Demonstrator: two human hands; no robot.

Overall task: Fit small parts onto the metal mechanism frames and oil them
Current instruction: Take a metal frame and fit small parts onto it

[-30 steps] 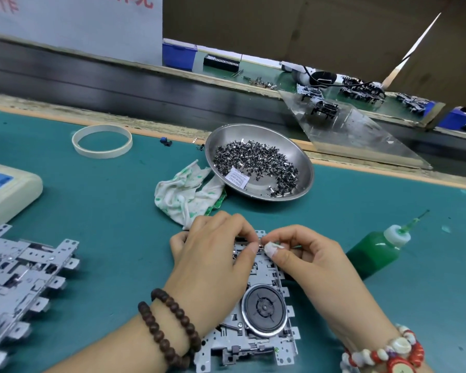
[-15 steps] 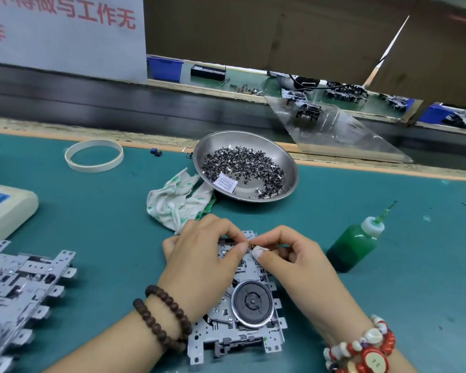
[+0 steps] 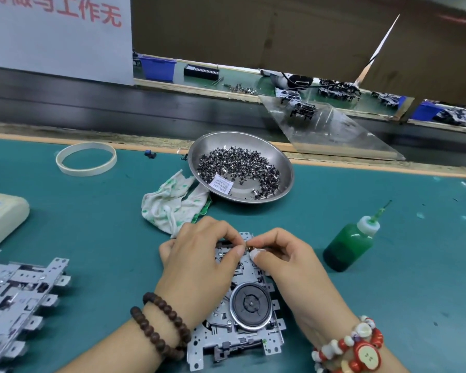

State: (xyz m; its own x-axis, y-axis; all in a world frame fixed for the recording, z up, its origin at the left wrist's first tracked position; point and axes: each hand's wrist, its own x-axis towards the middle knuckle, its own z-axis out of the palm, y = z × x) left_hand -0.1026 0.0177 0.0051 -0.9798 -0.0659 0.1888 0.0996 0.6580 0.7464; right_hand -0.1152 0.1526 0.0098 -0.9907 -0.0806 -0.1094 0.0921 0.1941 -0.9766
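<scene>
1. head view, work zone: a metal mechanism frame [image 3: 242, 316] lies flat on the green mat [image 3: 388, 292] at 6 o'clock of the picture, with a round black wheel [image 3: 249, 305] on its near half.
2. left hand [image 3: 199, 267]: rests over the frame's left side, fingers curled, fingertips meeting at the frame's far edge. a brown bead bracelet [image 3: 159, 328] sits on its wrist.
3. right hand [image 3: 285, 262]: at 3 o'clock of the left hand, thumb and forefinger pinch a small part [image 3: 249, 248] against the frame's far edge. the part is too small to identify. whether the left fingertips also grip it cannot be told. a red and white bracelet [image 3: 355, 345] sits on this wrist.
4. supply: a steel bowl [image 3: 285, 168] of small dark parts [image 3: 237, 165] stands at 12 o'clock of the hands, tilted, its near left rim resting on a crumpled white cloth [image 3: 170, 205].
5. oil: a green bottle [image 3: 350, 243] with a needle tip stands at 3 o'clock of the hands, well apart, untouched.
6. further frames [image 3: 19, 294] lie at 9 o'clock, at the picture's left edge. a white ring [image 3: 86, 158] lies at 11 o'clock.
</scene>
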